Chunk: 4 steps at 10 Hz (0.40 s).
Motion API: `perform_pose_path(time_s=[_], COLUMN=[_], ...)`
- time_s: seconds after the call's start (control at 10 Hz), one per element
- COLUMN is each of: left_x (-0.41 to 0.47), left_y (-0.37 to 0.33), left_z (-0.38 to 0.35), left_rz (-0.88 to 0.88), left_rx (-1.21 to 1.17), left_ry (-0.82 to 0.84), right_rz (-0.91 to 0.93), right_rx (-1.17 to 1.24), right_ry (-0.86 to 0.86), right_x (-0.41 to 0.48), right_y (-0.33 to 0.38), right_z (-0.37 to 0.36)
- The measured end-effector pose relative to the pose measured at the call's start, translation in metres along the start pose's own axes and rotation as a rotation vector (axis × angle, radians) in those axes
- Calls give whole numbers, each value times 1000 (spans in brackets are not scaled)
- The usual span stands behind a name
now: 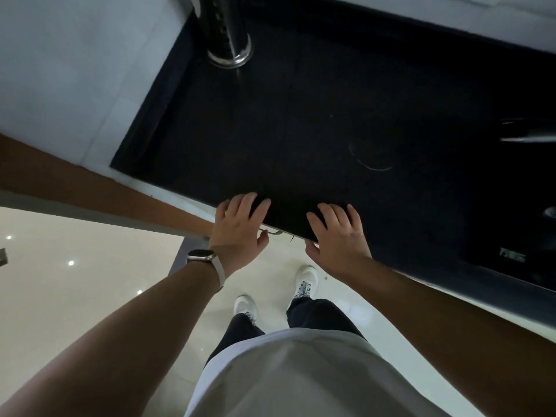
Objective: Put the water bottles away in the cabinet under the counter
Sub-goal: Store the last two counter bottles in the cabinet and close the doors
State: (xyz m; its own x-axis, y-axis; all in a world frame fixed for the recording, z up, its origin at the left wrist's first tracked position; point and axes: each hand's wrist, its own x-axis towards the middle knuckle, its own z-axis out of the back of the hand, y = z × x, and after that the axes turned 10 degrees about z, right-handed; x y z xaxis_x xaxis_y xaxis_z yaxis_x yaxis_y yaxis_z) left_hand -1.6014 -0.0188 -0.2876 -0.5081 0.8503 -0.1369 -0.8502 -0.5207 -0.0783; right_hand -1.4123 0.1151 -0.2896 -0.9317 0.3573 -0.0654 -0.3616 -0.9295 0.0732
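I look straight down on a black counter (pixel 316 115). Both hands lie on its front edge with the fingers straight. My left hand (pixel 240 227), with a watch on the wrist, has its fingers on top and the thumb below the edge. My right hand (pixel 337 233) lies flat a little to the right. Neither hand holds anything. Between them, just under the edge, a small metal handle (pixel 272 232) shows. A shiny steel cylinder (pixel 230 34), perhaps a metal bottle, stands at the counter's back left. The brown cabinet front (pixel 75 185) runs below the counter.
At the right edge are a dark object with a shiny streak (pixel 526 135) and a dark appliance with white lettering (pixel 513 255). A white tiled wall (pixel 75 70) bounds the counter on the left. My feet in white shoes stand on the glossy pale floor (pixel 75 281).
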Motion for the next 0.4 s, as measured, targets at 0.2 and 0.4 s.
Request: perform_pose_path(time_s=[0.2, 0.4], left_x=[-18, -43], left_y=[-6, -9], left_z=[32, 54], left_rz=[88, 174], left_rx=[-38, -52], left_ry=[-37, -167], right_rz=[57, 168], right_rx=[27, 31], right_ry=[44, 55], right_x=[5, 23], right_y=[-4, -15], right_z=[32, 62])
